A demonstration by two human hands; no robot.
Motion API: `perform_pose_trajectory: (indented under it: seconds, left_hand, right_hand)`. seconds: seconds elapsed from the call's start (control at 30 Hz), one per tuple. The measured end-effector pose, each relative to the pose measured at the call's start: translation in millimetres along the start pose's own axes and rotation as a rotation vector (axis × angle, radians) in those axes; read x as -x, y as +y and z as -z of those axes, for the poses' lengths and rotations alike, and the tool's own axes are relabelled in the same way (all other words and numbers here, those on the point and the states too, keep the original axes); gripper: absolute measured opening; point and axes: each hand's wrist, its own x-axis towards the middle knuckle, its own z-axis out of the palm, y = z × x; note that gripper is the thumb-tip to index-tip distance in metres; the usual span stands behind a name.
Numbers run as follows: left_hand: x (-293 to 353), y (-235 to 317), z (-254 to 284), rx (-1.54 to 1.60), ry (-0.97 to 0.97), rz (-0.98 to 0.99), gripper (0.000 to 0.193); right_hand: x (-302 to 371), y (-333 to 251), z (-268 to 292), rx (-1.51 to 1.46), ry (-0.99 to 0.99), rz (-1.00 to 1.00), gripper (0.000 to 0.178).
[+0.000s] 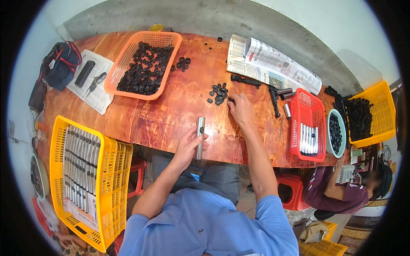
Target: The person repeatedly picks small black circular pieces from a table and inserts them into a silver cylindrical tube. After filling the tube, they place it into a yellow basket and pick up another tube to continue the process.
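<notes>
Wooden table (171, 111): left hand (188, 147) grips metal tube (200, 137) (upright).

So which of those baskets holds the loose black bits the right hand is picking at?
The orange basket at the table's far left: it is heaped with small black parts like the pile by the right hand. The red basket holds metal tubes.

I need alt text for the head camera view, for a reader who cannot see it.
A person at a wooden table holds a silver metal tube upright in the left hand, while the right hand touches a small pile of black caps. Orange, yellow and red baskets stand around.
</notes>
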Motion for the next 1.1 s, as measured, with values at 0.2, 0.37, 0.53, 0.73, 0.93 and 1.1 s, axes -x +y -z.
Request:
perform_pose_trajectory:
  seconds: [0.2, 0.37, 0.53, 0.73, 0.93, 1.1]
  left_hand:
    - [5.0, 6.9, 0.1, 0.078, 0.007, 0.044, 0.045]
    - [7.2, 6.6, -4.2, 0.175, -0.017, 0.108, 0.042]
    - [5.9, 7.2, -10.6, 0.249, -0.059, 0.147, 0.044]
    - [10.8, 7.4, -10.2, 0.262, -0.080, 0.129, 0.045]
    - [11.8, 8.9, -17.3, 0.227, -0.071, 0.132, 0.044]
    - [13.2, 4.1, -21.1, 0.212, -0.089, 0.114, 0.044]
  right_hand:
    - [46.8, -21.0, 9.0, -0.076, -0.058, -0.025, 0.027]
    - [63.6, -15.9, -0.6, -0.211, 0.046, -0.031, 0.027]
    - [61.0, -16.8, -2.8, -0.157, 0.077, -0.010, 0.022]
    - [92.8, -63.7, 34.7, -0.453, -0.082, 0.058, 0.023]
    - [114.1, -78.1, 27.8, -0.482, 0.006, 0.290, 0.022]
    - [117.0, -72.0, 27.1, -0.352, 0.093, 0.375, 0.024]
